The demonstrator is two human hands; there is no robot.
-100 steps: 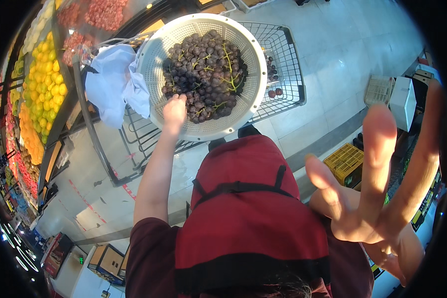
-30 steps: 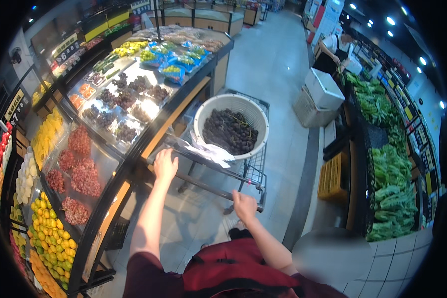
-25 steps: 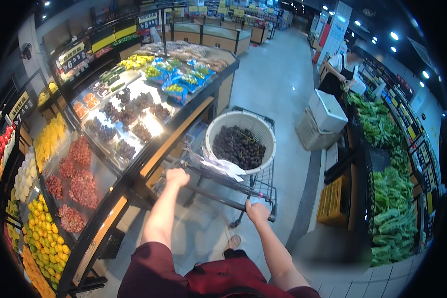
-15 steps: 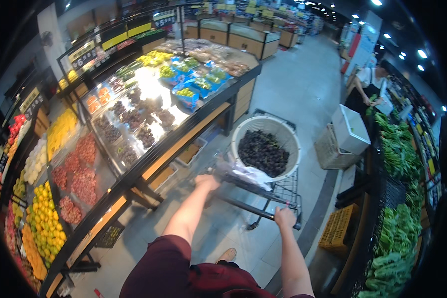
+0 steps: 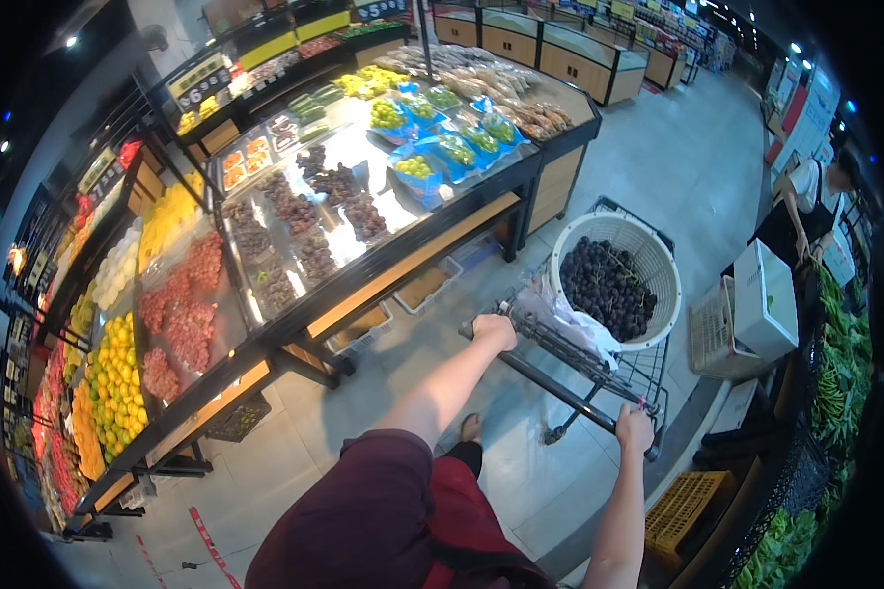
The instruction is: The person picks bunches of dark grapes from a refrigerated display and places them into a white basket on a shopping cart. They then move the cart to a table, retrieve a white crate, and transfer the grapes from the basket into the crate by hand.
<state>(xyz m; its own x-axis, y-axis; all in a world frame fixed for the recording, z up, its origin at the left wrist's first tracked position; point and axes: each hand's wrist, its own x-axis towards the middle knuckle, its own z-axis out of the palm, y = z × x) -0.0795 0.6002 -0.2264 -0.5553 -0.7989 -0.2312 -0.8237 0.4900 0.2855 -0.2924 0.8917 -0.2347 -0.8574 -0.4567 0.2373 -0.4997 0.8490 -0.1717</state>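
Both my arms reach forward to a shopping cart (image 5: 550, 378). My left hand (image 5: 495, 332) is closed round the left end of its dark handlebar, and my right hand (image 5: 635, 429) grips the right end. On the cart rests a round white plastic basket (image 5: 670, 294), tilted a little toward me. Dark purple grapes (image 5: 607, 287) fill its bottom. A crumpled clear and white plastic bag (image 5: 570, 329) lies between the basket and the handlebar.
A fruit stand (image 5: 403, 299) with grapes and blue-wrapped packs runs along the left. To the right are stacked white crates (image 5: 756, 309), a yellow crate (image 5: 692, 506) and leafy greens (image 5: 840, 358). Beyond the crates a person (image 5: 805, 201) handles produce.
The view has swung left, so the cart and stand appear further right. My left hand and the bag now show more sharply. Both hands stay on the handlebar.
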